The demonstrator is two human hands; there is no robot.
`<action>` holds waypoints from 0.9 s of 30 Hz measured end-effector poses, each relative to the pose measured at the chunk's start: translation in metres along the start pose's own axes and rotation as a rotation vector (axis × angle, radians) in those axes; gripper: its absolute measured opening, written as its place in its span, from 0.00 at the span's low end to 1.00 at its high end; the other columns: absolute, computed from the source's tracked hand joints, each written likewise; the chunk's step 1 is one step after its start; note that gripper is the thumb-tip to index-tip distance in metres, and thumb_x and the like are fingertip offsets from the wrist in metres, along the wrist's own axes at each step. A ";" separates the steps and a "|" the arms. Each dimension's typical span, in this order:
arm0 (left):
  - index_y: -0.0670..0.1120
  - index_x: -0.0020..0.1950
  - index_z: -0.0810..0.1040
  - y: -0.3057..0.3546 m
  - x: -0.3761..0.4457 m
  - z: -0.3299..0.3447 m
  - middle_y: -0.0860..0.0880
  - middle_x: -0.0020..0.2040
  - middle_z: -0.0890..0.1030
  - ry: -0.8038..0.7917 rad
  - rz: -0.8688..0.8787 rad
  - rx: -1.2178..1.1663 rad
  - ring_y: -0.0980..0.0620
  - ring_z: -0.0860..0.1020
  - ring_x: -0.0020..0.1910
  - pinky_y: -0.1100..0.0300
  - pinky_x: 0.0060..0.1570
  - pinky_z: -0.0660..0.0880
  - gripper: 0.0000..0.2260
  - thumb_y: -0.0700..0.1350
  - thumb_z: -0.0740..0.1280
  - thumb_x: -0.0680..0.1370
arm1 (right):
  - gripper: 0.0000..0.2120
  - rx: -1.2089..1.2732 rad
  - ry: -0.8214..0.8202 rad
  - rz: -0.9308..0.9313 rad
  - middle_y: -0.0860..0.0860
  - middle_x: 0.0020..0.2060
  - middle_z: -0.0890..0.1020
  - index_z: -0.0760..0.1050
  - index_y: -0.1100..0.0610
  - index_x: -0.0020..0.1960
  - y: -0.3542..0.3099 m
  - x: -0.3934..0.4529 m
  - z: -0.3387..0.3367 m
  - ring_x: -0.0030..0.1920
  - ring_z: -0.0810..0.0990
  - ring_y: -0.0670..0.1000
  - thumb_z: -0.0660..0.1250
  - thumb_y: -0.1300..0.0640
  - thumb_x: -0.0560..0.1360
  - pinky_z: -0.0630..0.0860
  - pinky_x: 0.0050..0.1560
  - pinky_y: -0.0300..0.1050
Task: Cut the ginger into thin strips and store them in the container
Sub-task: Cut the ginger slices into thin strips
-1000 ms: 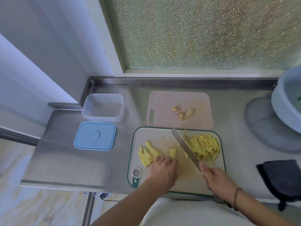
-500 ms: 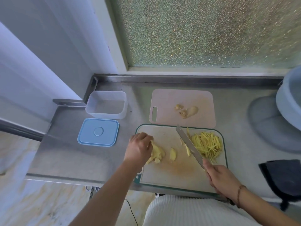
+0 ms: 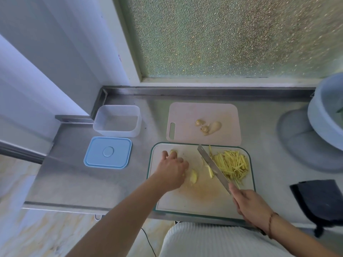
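Ginger strips [image 3: 231, 164] lie piled at 3 o'clock on the cutting board [image 3: 196, 199]; uncut slices [image 3: 193, 176] remain under your left hand [image 3: 171, 170], whose grip you cannot make out. Your right hand [image 3: 249, 204] grasps the knife [image 3: 213, 166]. The container [image 3: 117, 120] at 10 o'clock holds nothing yet.

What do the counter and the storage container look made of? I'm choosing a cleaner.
Counter: apparently stainless steel, brushed grey with soft reflections and a folded rear lip. Container: likely frosted translucent plastic, since the counter shows through its walls. Its lid: opaque matte blue, probably plastic.
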State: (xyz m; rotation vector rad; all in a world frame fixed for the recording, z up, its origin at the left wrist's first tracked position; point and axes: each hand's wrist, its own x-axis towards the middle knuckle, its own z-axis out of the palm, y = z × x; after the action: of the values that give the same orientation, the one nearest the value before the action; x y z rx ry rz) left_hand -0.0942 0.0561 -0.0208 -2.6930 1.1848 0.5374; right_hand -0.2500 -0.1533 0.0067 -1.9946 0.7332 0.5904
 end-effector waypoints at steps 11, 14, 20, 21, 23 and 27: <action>0.48 0.58 0.76 -0.008 0.008 -0.006 0.50 0.56 0.77 0.087 0.087 -0.164 0.46 0.69 0.58 0.49 0.60 0.63 0.07 0.43 0.61 0.83 | 0.29 0.022 0.005 -0.012 0.47 0.18 0.68 0.64 0.55 0.27 0.000 0.000 -0.001 0.18 0.65 0.44 0.50 0.34 0.75 0.65 0.30 0.40; 0.46 0.49 0.78 -0.012 0.010 -0.009 0.50 0.44 0.80 0.305 -0.139 -0.738 0.50 0.74 0.45 0.57 0.51 0.67 0.01 0.41 0.69 0.80 | 0.30 0.017 0.013 -0.010 0.48 0.18 0.68 0.63 0.55 0.27 0.001 0.000 -0.002 0.18 0.65 0.45 0.50 0.34 0.76 0.65 0.31 0.40; 0.57 0.46 0.80 -0.021 0.011 -0.013 0.55 0.38 0.82 0.373 -0.416 -1.304 0.59 0.77 0.35 0.65 0.42 0.74 0.10 0.40 0.73 0.77 | 0.29 0.043 0.003 0.001 0.47 0.18 0.67 0.63 0.54 0.26 0.000 0.000 0.000 0.18 0.64 0.45 0.51 0.35 0.77 0.63 0.29 0.40; 0.55 0.46 0.81 -0.021 0.011 -0.013 0.54 0.38 0.81 0.380 -0.434 -1.328 0.60 0.77 0.33 0.64 0.41 0.75 0.09 0.40 0.73 0.77 | 0.29 0.043 0.001 0.002 0.47 0.18 0.67 0.63 0.54 0.26 0.000 0.000 0.000 0.18 0.64 0.45 0.51 0.36 0.78 0.63 0.29 0.40; 0.51 0.46 0.82 -0.022 0.009 -0.012 0.51 0.41 0.82 0.378 -0.458 -1.347 0.60 0.76 0.30 0.61 0.37 0.78 0.08 0.38 0.73 0.77 | 0.29 0.045 -0.005 0.006 0.47 0.18 0.66 0.63 0.54 0.26 0.001 0.001 0.000 0.18 0.64 0.45 0.51 0.36 0.78 0.63 0.29 0.40; 0.51 0.47 0.81 -0.029 0.003 -0.007 0.52 0.44 0.82 0.329 -0.453 -1.242 0.59 0.78 0.30 0.62 0.37 0.81 0.09 0.36 0.71 0.78 | 0.29 0.037 -0.013 0.005 0.48 0.19 0.65 0.62 0.54 0.26 0.003 0.001 0.000 0.18 0.63 0.44 0.51 0.35 0.78 0.62 0.29 0.40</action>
State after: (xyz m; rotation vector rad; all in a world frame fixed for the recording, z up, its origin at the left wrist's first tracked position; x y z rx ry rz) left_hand -0.0695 0.0716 -0.0160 -4.0154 0.1291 1.0072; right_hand -0.2513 -0.1549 0.0042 -1.9537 0.7362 0.5877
